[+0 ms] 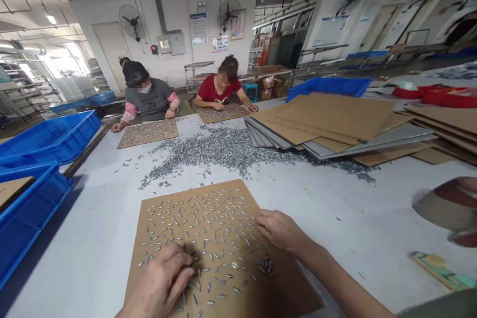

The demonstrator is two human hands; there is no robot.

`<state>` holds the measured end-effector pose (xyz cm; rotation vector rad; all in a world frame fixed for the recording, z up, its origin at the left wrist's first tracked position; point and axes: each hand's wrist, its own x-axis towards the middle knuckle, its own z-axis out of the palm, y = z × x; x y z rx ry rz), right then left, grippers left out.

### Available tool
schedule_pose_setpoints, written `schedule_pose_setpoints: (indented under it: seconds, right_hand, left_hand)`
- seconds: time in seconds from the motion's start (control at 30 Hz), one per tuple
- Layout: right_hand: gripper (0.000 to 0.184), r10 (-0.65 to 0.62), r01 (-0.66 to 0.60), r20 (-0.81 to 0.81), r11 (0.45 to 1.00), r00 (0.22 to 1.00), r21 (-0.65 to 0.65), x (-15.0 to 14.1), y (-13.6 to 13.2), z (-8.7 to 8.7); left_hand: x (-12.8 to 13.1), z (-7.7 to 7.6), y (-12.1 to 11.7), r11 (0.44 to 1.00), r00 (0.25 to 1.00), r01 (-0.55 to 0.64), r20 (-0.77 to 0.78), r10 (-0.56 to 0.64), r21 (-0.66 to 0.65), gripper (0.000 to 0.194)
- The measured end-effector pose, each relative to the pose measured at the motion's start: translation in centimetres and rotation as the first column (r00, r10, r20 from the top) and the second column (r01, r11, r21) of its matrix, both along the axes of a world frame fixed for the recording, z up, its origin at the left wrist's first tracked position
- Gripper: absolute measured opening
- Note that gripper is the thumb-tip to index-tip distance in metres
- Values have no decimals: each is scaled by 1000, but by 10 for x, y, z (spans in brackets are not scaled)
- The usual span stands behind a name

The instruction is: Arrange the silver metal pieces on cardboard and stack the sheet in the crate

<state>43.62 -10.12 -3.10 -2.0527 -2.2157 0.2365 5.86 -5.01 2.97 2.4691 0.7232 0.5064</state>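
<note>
Cardboard [285, 292] bears metal pieces [230, 276] between the left hand [164, 276] and right hand [279, 230], both curled, holdings unclear.

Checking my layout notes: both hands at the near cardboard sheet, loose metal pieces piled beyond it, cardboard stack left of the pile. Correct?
No: the cardboard stack lies toward the right end of the metal pile, not left of it, per the head view. The rest holds.

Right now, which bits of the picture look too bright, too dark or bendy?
In the head view, the window glares white; in the head view, a dark shadow covers the near right of the cardboard, and another lies on the table beside the blue bin; in the head view, the far walls lean.
</note>
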Motion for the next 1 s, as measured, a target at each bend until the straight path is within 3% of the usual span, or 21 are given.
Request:
schedule_pose_setpoints:
  seconds: [0.13,0.23,0.43,0.63,0.73,0.8,0.9,1.0]
  right_hand:
    - [31,-108,111,-138,994,985,16,9,17,22]
    - [27,-198,202,-140,979,970,12,14,46,32]
    - [20,-249,250,-126,968,960,-13,12,102,19]
    - [18,-238,238,-130,971,963,-9,11,119,10]
    - [20,-273,276,-153,961,950,2,14,106,15]
    - [22,-291,310,-220,949,931,57,15,84,19]
    - [24,-259,315,-340,942,904,119,9,32,19]
    - [30,-216,262,-359,962,908,83,-13,-27,6]
  left_hand:
    - [-7,-5,3,1000,997,-5,75,5,-3,21]
    - [-9,-3,2,998,994,-59,89,61,-25,22]
    - [-20,3,-4,981,978,-178,100,186,-82,23]
    - [-39,6,0,969,970,-237,38,240,-70,25]
    - [-44,6,-2,971,971,-237,26,238,-32,22]
    - [-46,6,-4,975,974,-222,36,222,-6,20]
    - [-45,1,-7,984,983,-179,55,178,16,19]
    - [-36,-10,-10,995,993,-104,49,104,2,18]
